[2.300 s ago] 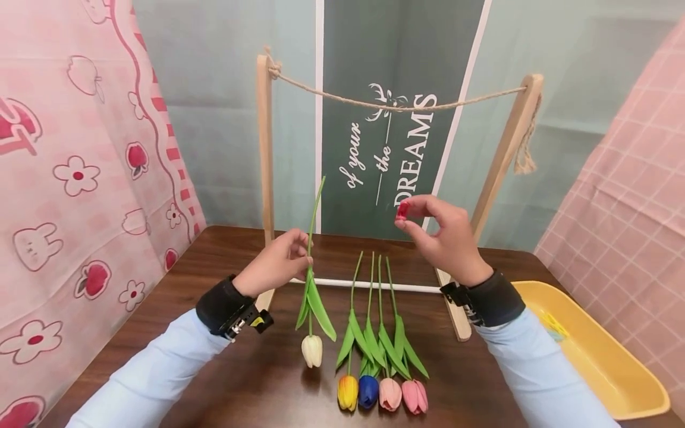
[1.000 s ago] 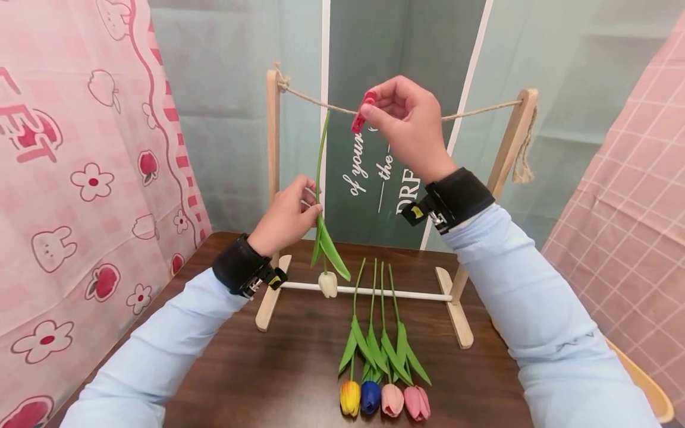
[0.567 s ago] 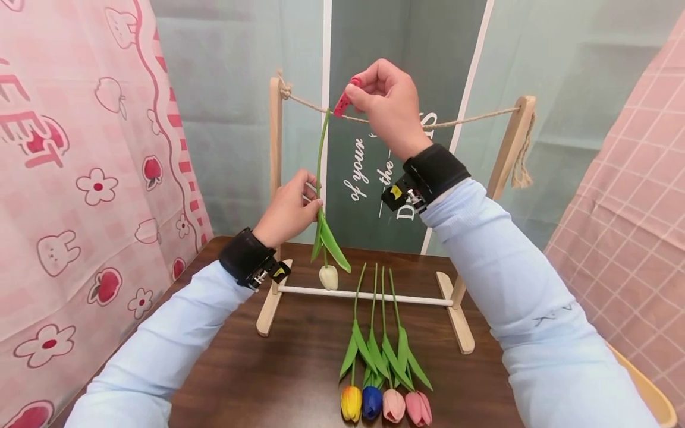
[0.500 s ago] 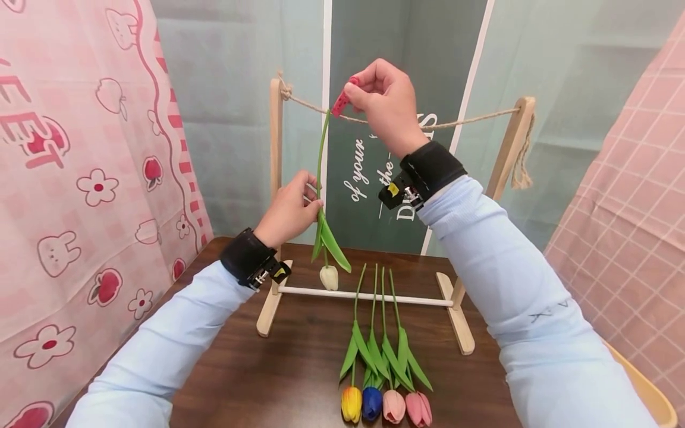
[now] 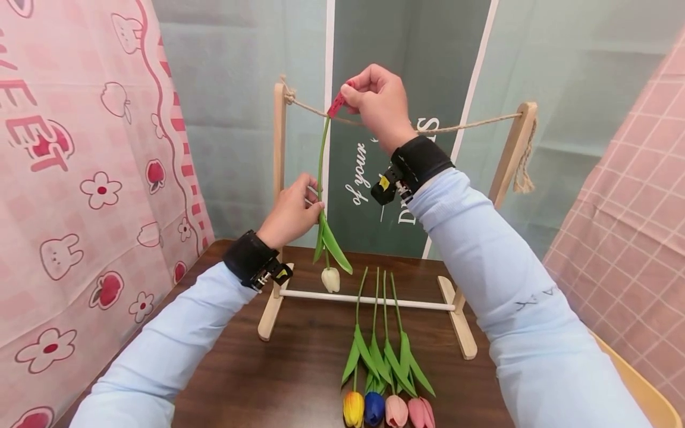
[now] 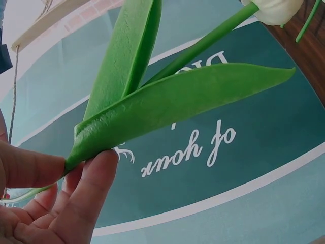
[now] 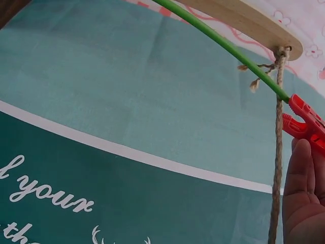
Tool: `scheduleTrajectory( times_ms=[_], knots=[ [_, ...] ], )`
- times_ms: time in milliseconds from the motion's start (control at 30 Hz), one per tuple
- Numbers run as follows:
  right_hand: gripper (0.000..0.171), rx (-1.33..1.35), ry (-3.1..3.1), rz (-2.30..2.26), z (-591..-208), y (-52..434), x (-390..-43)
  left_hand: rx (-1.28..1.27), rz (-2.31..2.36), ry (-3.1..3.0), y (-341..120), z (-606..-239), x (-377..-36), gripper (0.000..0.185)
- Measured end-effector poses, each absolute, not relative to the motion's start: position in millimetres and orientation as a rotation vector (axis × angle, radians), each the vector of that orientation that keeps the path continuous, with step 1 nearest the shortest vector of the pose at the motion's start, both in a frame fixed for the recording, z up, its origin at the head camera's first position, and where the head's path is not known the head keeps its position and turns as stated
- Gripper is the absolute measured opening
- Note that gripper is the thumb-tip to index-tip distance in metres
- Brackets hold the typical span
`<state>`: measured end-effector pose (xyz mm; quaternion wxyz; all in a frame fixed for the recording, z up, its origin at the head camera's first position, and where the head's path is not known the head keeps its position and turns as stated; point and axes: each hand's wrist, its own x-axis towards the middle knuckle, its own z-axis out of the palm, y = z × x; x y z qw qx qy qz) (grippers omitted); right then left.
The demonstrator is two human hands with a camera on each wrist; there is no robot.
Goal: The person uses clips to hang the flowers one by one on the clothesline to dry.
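Raised from low over the bench since the earliest frame, the white tulip (image 5: 330, 279) is now up at the twine rope (image 5: 465, 126), and the red clothespin (image 5: 335, 106) has shifted leftward to meet its stem end. Left hand (image 5: 291, 211): thumb and fingers pinch the stem (image 5: 321, 163) at the base of the leaves (image 5: 336, 246), the flower hanging head down. Right hand (image 5: 382, 101): thumb and fingers pinch the clothespin, its tip at the upper end of the stem and beside the rope; whether its jaws enclose either cannot be told. Both wrists bear black straps (image 5: 248, 258) over pale blue sleeves (image 5: 497, 273). Rope spans two wooden posts (image 5: 279, 137), joined low down by a white rod (image 5: 369, 300). Nearer the person, a row of four tulips lies on the bench (image 5: 230, 368), stems pointing away: yellow-orange (image 5: 354, 409), blue (image 5: 374, 409), pale pink (image 5: 396, 411) and deeper pink (image 5: 421, 413). At far right, beyond the sleeve, shows the edge of a yellow tray (image 5: 639, 383).
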<state>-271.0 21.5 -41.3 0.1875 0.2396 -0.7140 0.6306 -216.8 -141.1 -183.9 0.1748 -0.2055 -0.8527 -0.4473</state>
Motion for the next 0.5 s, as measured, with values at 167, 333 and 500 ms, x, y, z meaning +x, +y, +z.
scheduleTrajectory(
  times_ms=[167,333,500],
  knots=[
    [0.012,0.663,-2.055,1.747,-42.7,20.6,-271.4,-0.576,-1.272,-2.421,-139.0,-183.4,-218.2,0.022],
    [0.011,0.663,-2.072,1.786,-43.7,19.5,-270.4,-0.577,-1.263,-2.422,-137.9,-182.2,-219.7,0.022],
    [0.009,0.658,-2.107,1.776,-44.1,18.2,-268.4,-0.572,-1.276,-2.430,-138.0,-183.5,-219.9,0.021]
  ],
)
